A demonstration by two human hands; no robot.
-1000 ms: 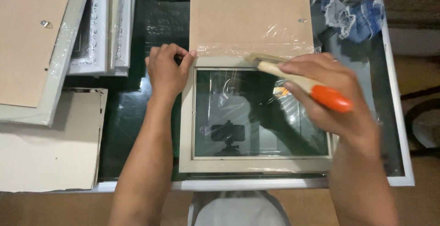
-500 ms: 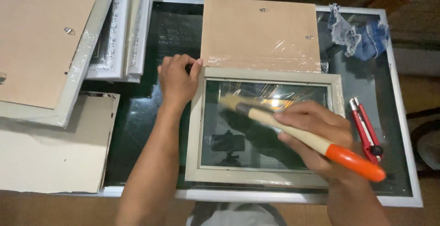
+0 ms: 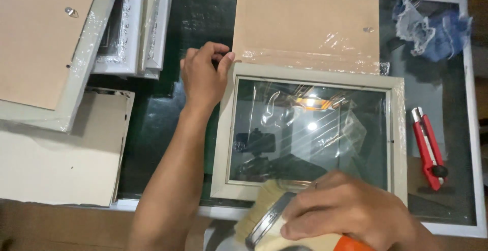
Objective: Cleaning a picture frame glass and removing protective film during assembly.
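since a moment ago the right hand [image 3: 351,213] has pulled the paintbrush [image 3: 269,220] down off the glass to the near edge of the pale picture frame [image 3: 310,134], fingers wrapped around its handle. the left hand [image 3: 203,75] pins the frame's far left corner, fingers curled. the frame lies flat on the dark glass tabletop [image 3: 162,124], with a brown backing board [image 3: 305,22] behind and a red utility knife [image 3: 427,146] to its right.

Bare dark tabletop [image 3: 157,124] between stacked frames [image 3: 127,27] and picture frame [image 3: 310,73] — box cutter [image 3: 428,146] rightward.
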